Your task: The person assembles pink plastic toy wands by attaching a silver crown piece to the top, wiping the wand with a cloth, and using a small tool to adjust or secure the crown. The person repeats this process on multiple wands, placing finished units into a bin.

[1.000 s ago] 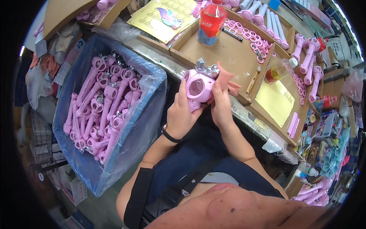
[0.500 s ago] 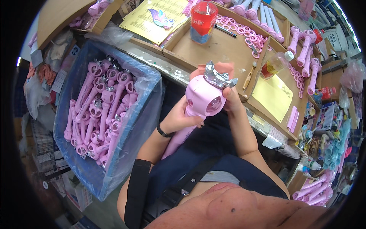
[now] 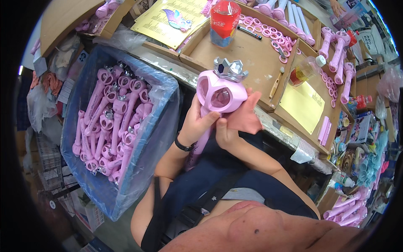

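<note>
A pink toy wand (image 3: 228, 95) is held up before my chest, its round head with window-like openings tilted toward me. On top of the head sits a silver crown (image 3: 230, 69). My left hand (image 3: 196, 124) wraps round the wand just below its head, and the handle runs down past my wrist. Close beside it, my right hand (image 3: 228, 133) pinches an orange-pink cloth (image 3: 247, 116) against the right side of the wand's head. Part of the right fingers is hidden behind the cloth.
At left stands a blue bin (image 3: 168, 96) lined with clear plastic, full of similar crowned wands. Cardboard trays on the bench hold pink rings (image 3: 275, 35), a red-labelled bottle (image 3: 223, 23), a lying bottle (image 3: 304, 71), a brush (image 3: 276, 84) and yellow paper (image 3: 303, 103).
The wand's head has turned, bringing two openings to face me, and moved slightly left and up. My right hand has dropped from the crown to below the head, and the cloth now shows.
</note>
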`<state>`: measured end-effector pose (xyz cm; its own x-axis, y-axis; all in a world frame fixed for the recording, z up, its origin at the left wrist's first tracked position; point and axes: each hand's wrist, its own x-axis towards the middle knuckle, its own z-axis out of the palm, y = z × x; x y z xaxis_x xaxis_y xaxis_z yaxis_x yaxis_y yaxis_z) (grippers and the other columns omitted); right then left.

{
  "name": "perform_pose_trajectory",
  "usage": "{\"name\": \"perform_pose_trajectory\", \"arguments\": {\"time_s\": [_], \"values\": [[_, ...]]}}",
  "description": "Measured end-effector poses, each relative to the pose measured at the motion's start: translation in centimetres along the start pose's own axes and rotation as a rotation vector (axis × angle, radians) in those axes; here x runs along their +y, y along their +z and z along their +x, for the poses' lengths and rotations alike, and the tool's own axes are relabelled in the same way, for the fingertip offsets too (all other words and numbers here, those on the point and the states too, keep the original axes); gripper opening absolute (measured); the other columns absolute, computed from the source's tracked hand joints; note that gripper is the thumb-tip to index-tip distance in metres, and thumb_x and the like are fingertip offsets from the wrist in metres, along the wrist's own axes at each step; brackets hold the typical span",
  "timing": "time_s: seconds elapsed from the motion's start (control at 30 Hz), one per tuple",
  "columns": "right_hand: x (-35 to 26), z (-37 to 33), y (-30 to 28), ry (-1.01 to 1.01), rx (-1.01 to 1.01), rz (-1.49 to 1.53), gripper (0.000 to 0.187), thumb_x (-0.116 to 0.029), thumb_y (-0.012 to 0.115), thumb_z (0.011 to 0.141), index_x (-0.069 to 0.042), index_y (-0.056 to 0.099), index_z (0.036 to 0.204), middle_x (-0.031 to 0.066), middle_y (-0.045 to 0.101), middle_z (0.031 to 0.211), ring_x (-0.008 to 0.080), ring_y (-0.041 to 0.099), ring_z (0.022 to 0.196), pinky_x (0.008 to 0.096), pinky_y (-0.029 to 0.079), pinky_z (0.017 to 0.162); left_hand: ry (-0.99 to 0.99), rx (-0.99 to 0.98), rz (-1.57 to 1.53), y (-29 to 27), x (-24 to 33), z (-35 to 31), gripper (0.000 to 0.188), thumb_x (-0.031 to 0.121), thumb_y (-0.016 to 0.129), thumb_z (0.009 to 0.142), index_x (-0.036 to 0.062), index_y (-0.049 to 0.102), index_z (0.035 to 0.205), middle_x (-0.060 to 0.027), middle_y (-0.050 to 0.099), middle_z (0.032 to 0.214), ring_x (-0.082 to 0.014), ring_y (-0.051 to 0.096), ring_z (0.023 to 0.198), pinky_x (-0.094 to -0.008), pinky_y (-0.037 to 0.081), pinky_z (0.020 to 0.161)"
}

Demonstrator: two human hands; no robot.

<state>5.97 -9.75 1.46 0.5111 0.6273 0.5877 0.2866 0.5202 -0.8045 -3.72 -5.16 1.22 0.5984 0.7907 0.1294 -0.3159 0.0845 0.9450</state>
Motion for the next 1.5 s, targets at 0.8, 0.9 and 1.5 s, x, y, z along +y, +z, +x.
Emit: {"name": "perform_pose_trajectory", "arguments": {"time_s": [0.8,0.9,1.5], "values": [[0.5,2.8,-3.7,0.55,-0.135,0.241,0.046,-0.038,0.036,0.099,0.0,0.043,0.123,-0.0007,0.051,0.079,0.0058,0.046,0.065,0.0188,0.037,0.058,0.043,0.03,0.247,-0.4,-0.8,0.2,0.091,0.038,0.08,0.07,-0.002,0.028,0.133,-0.0139,0.049,0.119,-0.0214,0.053,0.105,-0.0317,0.044,0.086],[0.0,1.0,-3.1,0.552,-0.128,0.373,0.045,-0.039,0.03,0.1,-0.001,0.045,0.119,-0.0015,0.047,0.068,0.0051,0.043,0.054,0.0178,0.035,0.049,-0.124,-0.111,-0.167,-1.9,-0.5,0.6,0.081,0.05,0.072,0.073,-0.0022,0.039,0.124,-0.0106,0.059,0.094,-0.0128,0.06,0.067,-0.023,0.049,0.054],[0.2,8.1,-6.4,0.118,0.288,0.319,0.037,-0.017,0.036,0.1,-0.001,0.034,0.133,0.0133,0.047,0.127,0.0186,0.052,0.107,0.0298,0.045,0.09,-0.263,-0.309,-0.931,-3.6,-1.0,0.7,0.105,0.084,0.038,0.07,-0.0182,0.041,0.091,-0.0169,0.049,0.062,-0.0171,0.046,0.032,-0.0253,0.037,0.026]]}}
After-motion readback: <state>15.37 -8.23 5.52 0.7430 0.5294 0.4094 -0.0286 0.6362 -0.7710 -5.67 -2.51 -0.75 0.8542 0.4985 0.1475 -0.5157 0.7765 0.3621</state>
